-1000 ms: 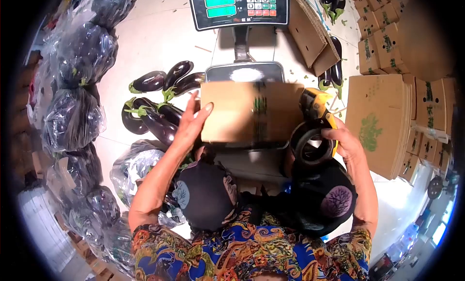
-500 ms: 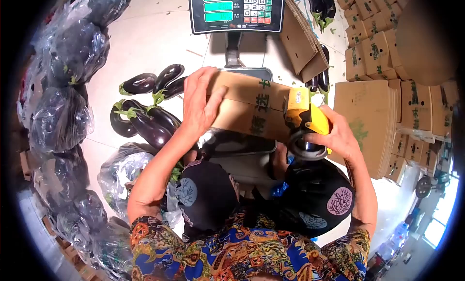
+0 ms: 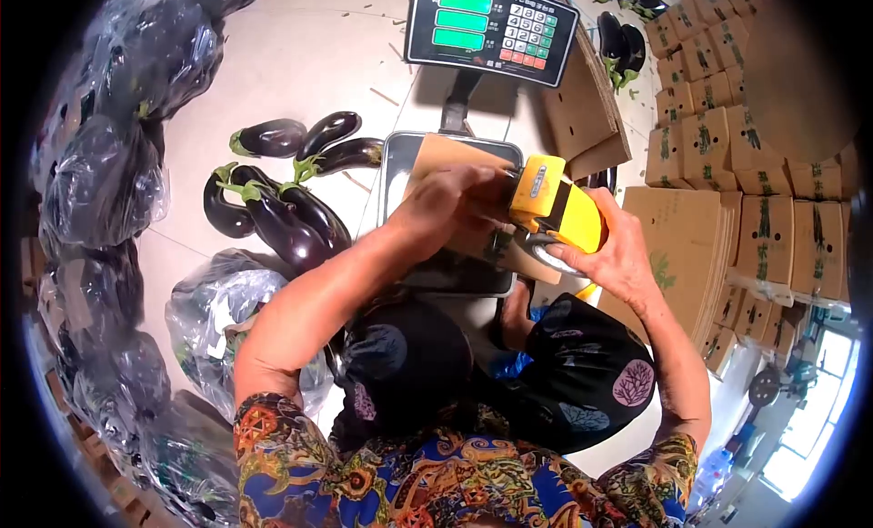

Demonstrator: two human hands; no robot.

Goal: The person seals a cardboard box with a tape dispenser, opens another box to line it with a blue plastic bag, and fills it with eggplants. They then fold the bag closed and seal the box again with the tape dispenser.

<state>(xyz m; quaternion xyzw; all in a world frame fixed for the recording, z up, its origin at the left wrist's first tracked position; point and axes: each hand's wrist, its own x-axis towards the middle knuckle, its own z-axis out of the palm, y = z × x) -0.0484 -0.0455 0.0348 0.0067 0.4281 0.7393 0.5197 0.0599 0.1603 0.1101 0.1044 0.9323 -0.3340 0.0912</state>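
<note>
A yellow tape dispenser point(image 3: 573, 221) is gripped in my right hand point(image 3: 620, 251), with a roll under its front. My left hand point(image 3: 447, 205) is blurred by motion and lies over the cardboard box point(image 3: 455, 155), close to the dispenser's head; what its fingers do cannot be made out. The box is tilted above the metal tray of the weighing scale point(image 3: 396, 164). Behind it the scale's display point(image 3: 491, 28) shows three green readouts. Part of the box is hidden by my left hand and the dispenser.
Several eggplants point(image 3: 286, 223) lie on the floor to the left, near a plastic bag point(image 3: 214, 301). Filled plastic bags point(image 3: 95, 187) line the far left. Flat cardboard point(image 3: 668, 246) and stacked boxes point(image 3: 764, 241) stand at the right. A cardboard piece point(image 3: 582, 110) leans behind the scale.
My left hand has moved right, from the box's left end toward the dispenser. The dispenser has tilted and shifted slightly left and up. The box is turned, and the view has shifted.
</note>
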